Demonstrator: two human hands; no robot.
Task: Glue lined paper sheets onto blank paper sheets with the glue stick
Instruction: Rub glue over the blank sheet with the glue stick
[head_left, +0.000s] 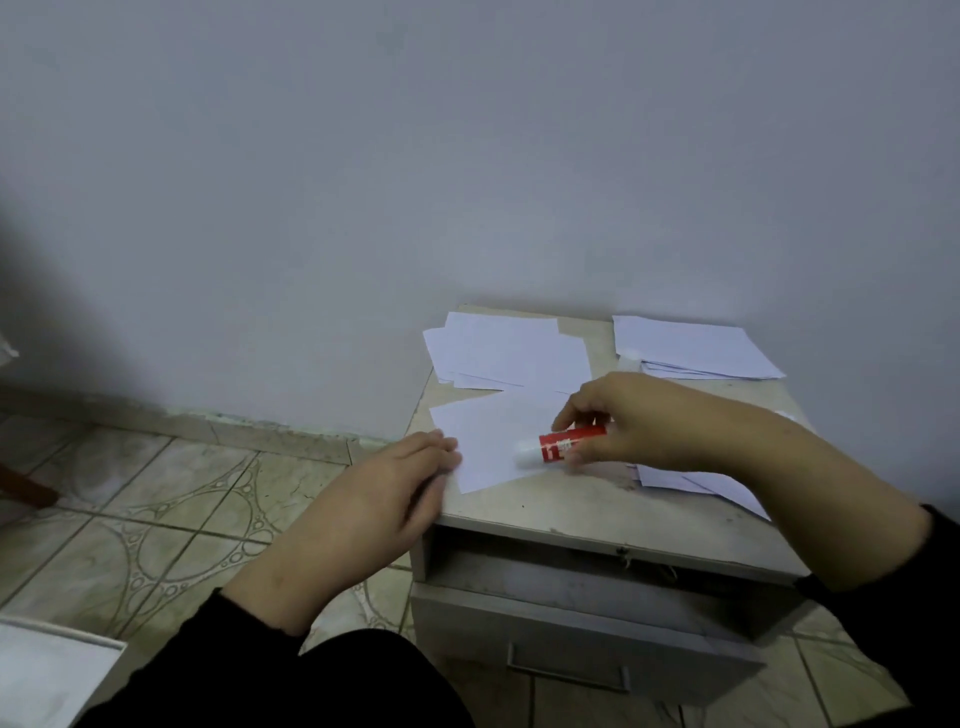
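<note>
Two hands work over the small cabinet top (597, 512): the left hand (374, 499) lies flat, fingers straight, pinning the near-left edge of the paper sheet (493, 436). Right hand (639, 421) grasps the glue stick (558, 444), long axis left-right, pale end pointing left across the sheet.

Layout: papers, glue stick and both hands on the bench top, wall behind.

The bench (571, 512) stands against the wall, floor (156, 499) to its left. Single sheet (493, 441) lies at front left; left hand (384, 483) rests on its left edge. Right hand (644, 421) holds the glue stick (561, 445) over the sheet's right part. Behind the sheet: a loose stack (509, 351). Back right: a second stack (691, 348). More sheets (675, 480) under the right forearm. Drawer (571, 644) below the top.
</note>
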